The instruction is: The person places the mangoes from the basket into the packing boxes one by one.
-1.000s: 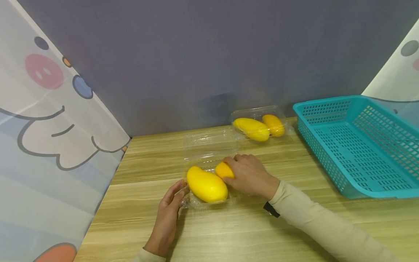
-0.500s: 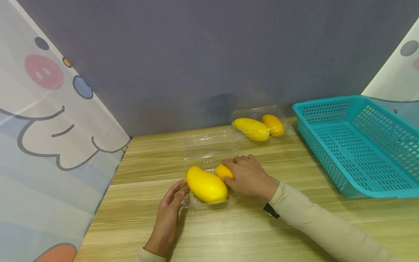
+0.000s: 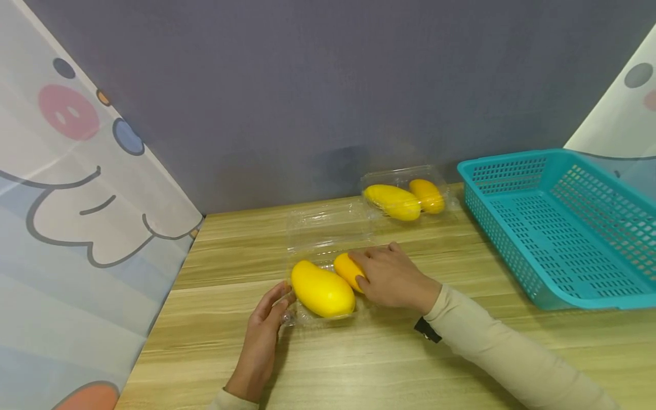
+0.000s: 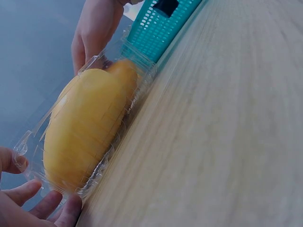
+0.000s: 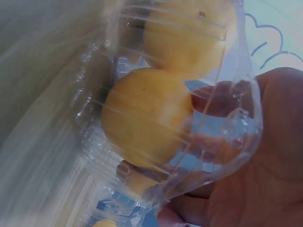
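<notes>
A clear plastic clamshell box (image 3: 307, 319) stands on the table with its lid (image 3: 330, 225) folded back toward the wall. Inside lie a large yellow mango (image 3: 324, 289) and a smaller orange-yellow mango (image 3: 348, 270), side by side. My left hand (image 3: 263, 333) holds the box's near left corner; in the left wrist view its fingertips (image 4: 71, 208) touch the end wall. My right hand (image 3: 392, 277) reaches over the right end of the box, thumb and fingers around the smaller mango. Through the plastic in the right wrist view, the fingers (image 5: 215, 146) lie beside that mango.
Against the grey wall (image 3: 287, 114) stands a second clear box (image 3: 400, 171) with two mangoes (image 3: 393, 202) in it. At the right is a teal plastic basket (image 3: 543, 193) with perforated sides. The wooden table (image 3: 215, 296) ends by a printed curtain (image 3: 118, 228) on the left.
The smaller mango shows more of itself now and lies lower along the large one. My right fingers have shifted slightly on it. My left hand stays where it was.
</notes>
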Motion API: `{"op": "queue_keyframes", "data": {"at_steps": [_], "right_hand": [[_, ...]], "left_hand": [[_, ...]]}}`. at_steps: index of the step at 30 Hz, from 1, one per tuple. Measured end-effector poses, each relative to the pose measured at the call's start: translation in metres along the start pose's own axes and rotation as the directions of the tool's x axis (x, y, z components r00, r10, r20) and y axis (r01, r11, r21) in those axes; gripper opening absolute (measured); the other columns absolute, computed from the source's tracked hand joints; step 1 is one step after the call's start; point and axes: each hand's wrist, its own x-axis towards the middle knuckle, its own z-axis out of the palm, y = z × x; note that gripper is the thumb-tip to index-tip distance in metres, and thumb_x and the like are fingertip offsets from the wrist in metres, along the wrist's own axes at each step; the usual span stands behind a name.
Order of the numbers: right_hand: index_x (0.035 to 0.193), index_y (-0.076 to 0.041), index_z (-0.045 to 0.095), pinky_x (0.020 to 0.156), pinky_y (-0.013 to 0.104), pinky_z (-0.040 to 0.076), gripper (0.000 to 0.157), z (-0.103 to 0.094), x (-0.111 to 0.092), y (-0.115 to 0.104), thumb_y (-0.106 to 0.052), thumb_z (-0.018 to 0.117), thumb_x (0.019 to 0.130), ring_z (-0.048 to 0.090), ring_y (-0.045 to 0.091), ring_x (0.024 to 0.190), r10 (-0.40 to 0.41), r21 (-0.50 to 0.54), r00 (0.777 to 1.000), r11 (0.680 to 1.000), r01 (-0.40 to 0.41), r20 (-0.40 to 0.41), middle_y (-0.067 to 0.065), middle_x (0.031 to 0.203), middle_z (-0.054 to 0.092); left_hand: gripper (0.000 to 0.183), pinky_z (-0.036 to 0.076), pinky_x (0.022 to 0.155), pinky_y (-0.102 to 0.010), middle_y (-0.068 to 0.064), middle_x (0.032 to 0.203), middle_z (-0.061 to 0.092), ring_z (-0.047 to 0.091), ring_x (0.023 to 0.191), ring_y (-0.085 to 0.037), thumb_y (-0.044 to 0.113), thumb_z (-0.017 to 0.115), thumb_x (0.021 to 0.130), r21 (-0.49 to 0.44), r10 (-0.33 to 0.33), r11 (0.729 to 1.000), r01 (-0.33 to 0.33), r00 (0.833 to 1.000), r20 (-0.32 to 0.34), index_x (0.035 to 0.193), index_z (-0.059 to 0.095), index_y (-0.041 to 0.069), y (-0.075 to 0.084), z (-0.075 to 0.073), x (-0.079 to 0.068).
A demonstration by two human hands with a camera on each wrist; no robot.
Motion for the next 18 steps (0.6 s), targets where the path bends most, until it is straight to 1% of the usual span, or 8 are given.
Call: {"op": "queue_keyframes", "data": {"at_steps": [4, 8, 10, 14, 17, 18], "right_hand": [[0.144, -0.013, 0.051, 0.086, 0.044, 0.039, 0.052, 0.0016, -0.0014, 0.0002, -0.033, 0.060, 0.097, 0.062, 0.030, 0.122, -0.002, -0.006, 1.000, 1.000, 0.002, -0.021, 0.010, 0.133, 0.065], [0.143, -0.013, 0.053, 0.086, 0.045, 0.041, 0.051, 0.0033, -0.0025, 0.0006, -0.033, 0.061, 0.097, 0.063, 0.030, 0.119, -0.007, -0.011, 0.999, 1.000, 0.006, -0.048, 0.011, 0.130, 0.067], [0.142, -0.013, 0.053, 0.087, 0.047, 0.043, 0.051, 0.0043, -0.0027, 0.0007, -0.033, 0.061, 0.097, 0.063, 0.031, 0.119, -0.006, -0.012, 0.998, 1.000, 0.006, -0.059, 0.011, 0.129, 0.067], [0.142, -0.013, 0.053, 0.092, 0.051, 0.045, 0.049, 0.0060, -0.0029, 0.0016, -0.034, 0.059, 0.098, 0.062, 0.033, 0.121, -0.002, 0.003, 0.998, 1.000, 0.002, -0.070, 0.012, 0.130, 0.066], [0.140, -0.010, 0.055, 0.097, 0.053, 0.046, 0.047, 0.0059, -0.0035, 0.0035, -0.032, 0.058, 0.099, 0.061, 0.035, 0.121, -0.010, 0.032, 0.996, 0.999, 0.013, -0.090, 0.013, 0.131, 0.065], [0.140, -0.009, 0.056, 0.099, 0.053, 0.046, 0.046, 0.0054, -0.0039, 0.0045, -0.031, 0.058, 0.099, 0.060, 0.035, 0.121, -0.012, 0.044, 0.995, 0.999, 0.016, -0.099, 0.014, 0.131, 0.065]], "left_hand": [[0.045, 0.031, 0.117, -0.047, -0.011, 0.151, 0.047, 0.039, 0.143, -0.028, 0.026, 0.043, 0.107, 0.000, 0.000, 1.000, 0.000, 1.000, 0.001, 0.151, 0.038, 0.017, -0.0004, -0.0003, -0.0003], [0.045, 0.034, 0.114, -0.042, -0.010, 0.151, 0.048, 0.039, 0.143, -0.028, 0.027, 0.043, 0.107, 0.006, -0.005, 1.000, 0.005, 1.000, -0.001, 0.151, 0.039, 0.018, -0.0006, -0.0009, 0.0008], [0.045, 0.035, 0.113, -0.040, -0.009, 0.150, 0.049, 0.040, 0.142, -0.027, 0.028, 0.044, 0.106, 0.005, -0.012, 1.000, 0.012, 1.000, -0.006, 0.150, 0.040, 0.019, -0.0008, -0.0013, 0.0014], [0.045, 0.034, 0.113, -0.041, -0.007, 0.151, 0.048, 0.039, 0.142, -0.026, 0.029, 0.046, 0.106, -0.003, -0.021, 1.000, 0.021, 1.000, -0.009, 0.149, 0.042, 0.018, -0.0004, -0.0026, 0.0028], [0.045, 0.033, 0.114, -0.043, -0.005, 0.152, 0.045, 0.037, 0.142, -0.026, 0.028, 0.047, 0.105, -0.010, -0.023, 1.000, 0.023, 1.000, -0.006, 0.148, 0.042, 0.017, 0.0002, -0.0035, 0.0041], [0.045, 0.033, 0.114, -0.042, -0.005, 0.151, 0.045, 0.038, 0.141, -0.025, 0.028, 0.047, 0.105, -0.010, -0.024, 1.000, 0.024, 1.000, -0.007, 0.148, 0.043, 0.017, 0.0004, -0.0036, 0.0044]]}}
